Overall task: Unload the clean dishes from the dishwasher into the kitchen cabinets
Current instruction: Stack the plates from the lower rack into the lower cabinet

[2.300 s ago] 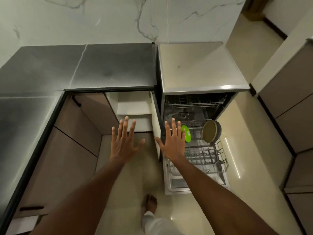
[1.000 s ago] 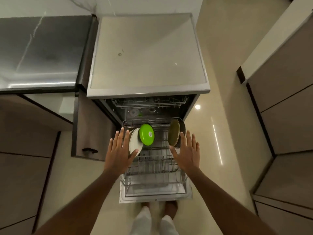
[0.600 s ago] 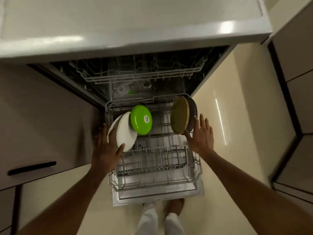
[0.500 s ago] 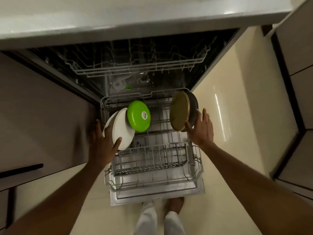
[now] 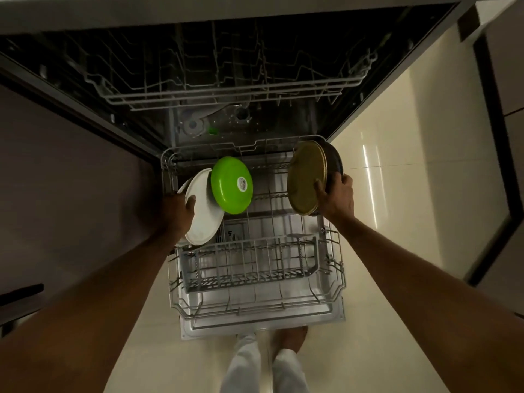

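1. Lower rack [image 5: 255,268] drawn out; dishes stand on edge at its far end.
2. Left hand [image 5: 178,214] grips the white plate [image 5: 202,217] at 10 o'clock; green plate [image 5: 232,185] touching beside it.
3. Right hand [image 5: 336,198] grips the olive plate [image 5: 307,178] at 2 o'clock, thumb on its face.
4. Judged rigid, breakable, possibly slick: hold by rims, lift straight up.

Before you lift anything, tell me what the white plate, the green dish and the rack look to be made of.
White plate: probably ceramic or melamine; smooth, matte, opaque, too dim to settle.
Green dish: likely plastic; bright, even colour, soft sheen, a sticker on it.
Lower rack: coated metal wire, pale grey, thin welded rods in a grid.
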The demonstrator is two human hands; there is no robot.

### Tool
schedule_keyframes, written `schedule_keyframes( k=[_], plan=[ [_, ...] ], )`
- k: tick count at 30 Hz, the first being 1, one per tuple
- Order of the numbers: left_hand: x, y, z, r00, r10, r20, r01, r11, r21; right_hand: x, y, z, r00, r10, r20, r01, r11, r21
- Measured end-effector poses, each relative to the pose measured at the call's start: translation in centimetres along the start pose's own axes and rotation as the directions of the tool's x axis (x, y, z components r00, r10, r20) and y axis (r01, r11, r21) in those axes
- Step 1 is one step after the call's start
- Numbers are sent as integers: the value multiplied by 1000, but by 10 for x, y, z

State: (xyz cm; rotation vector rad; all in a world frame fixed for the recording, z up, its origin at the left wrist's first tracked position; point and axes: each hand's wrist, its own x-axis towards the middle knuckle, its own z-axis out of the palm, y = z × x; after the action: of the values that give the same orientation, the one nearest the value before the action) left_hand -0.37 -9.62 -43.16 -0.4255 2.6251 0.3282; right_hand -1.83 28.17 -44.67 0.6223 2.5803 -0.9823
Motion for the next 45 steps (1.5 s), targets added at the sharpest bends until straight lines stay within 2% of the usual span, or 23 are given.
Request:
schedule_keyframes(
  k=[4,9,12,15,17,19,23,28,32,36,41,45],
  plan=[
    [9,13,2,991,-115,-65,110,991,-74,9,-3,5,999,39,-4,-39,998,42],
    [16,29,0,958,-255,-131,233,959,-164,15,-6,6,1000,-1,3,1,1000,27],
    [28,26,-5,962,-235,-136,205,958,-203,15,-6,5,999,-37,-2,37,999,22],
    [37,18,-9,991,-102,-81,71,944,-322,15,-7,4,999,-35,3,35,998,51],
    [39,16,-12,989,-120,-83,62,861,-505,13,-10,2,999,-43,-9,43,997,63],
    [40,13,-14,986,-155,-56,95,811,-578,11,-13,2,997,-57,-44,60,995,77],
    [28,8,-16,984,-174,37,163,799,-579,9,-18,-1,993,-80,-82,86,993,75],
    [8,-9,-13,995,-77,-61,44,904,-425,8,-15,-9,986,-143,-82,144,990,-2],
    [-20,-29,-16,993,59,-104,-89,944,-317,0,-11,-16,971,-212,-107,205,976,-74],
    [-42,-37,-17,979,16,-202,-64,969,-237,-14,-10,-23,946,-243,-216,227,969,-94],
    [-76,-41,-22,943,-73,-325,-25,958,-286,-40,-6,-31,933,-158,-322,161,987,-19],
    [-112,-38,-26,910,-75,-407,-86,928,-363,-76,-11,-40,945,-23,-326,64,991,115]
  ],
)
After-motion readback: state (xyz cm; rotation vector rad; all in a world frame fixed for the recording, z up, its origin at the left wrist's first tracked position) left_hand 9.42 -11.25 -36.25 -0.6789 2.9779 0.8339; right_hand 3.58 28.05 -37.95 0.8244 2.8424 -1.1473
